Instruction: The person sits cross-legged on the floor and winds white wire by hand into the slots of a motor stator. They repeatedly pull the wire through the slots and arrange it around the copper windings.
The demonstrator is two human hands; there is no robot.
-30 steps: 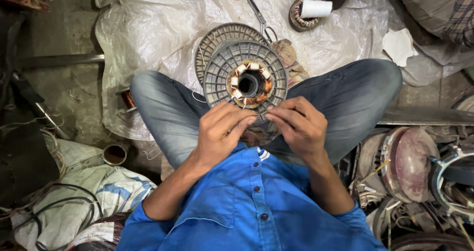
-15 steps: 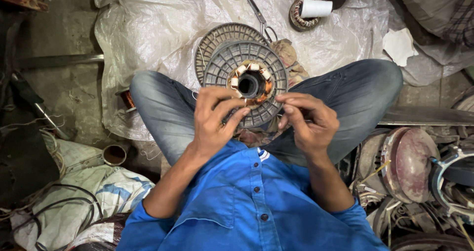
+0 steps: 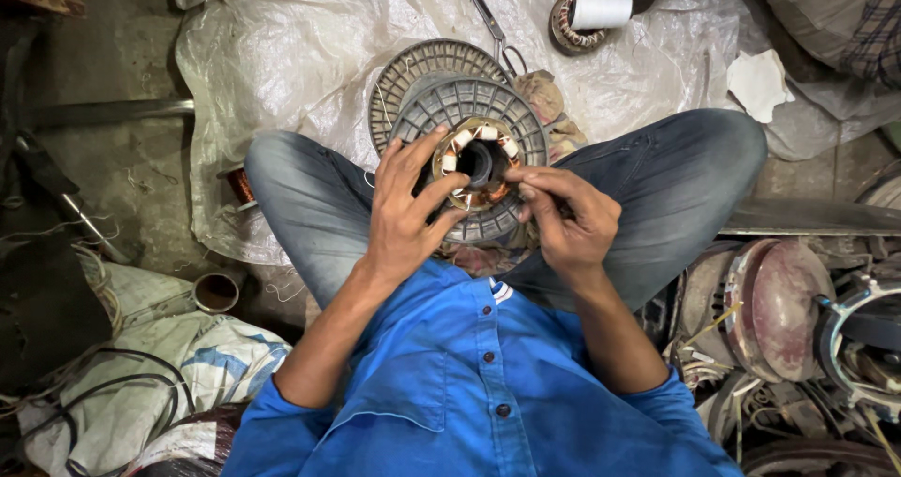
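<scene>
Head view: the stator [image 3: 481, 163] is held upright in the lap. The left hand [image 3: 405, 210] is spread across its face; the right hand [image 3: 563, 216] is pinched at the copper winding [image 3: 477, 196]. Steady bracing and even tension are judged advisable.

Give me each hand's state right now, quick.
Left hand: fingers spread open, resting on the rim of the copper-wound motor stator, not closed on it.
Right hand: fingertips pinched at the stator's lower edge; what they pinch cannot be told.
</scene>
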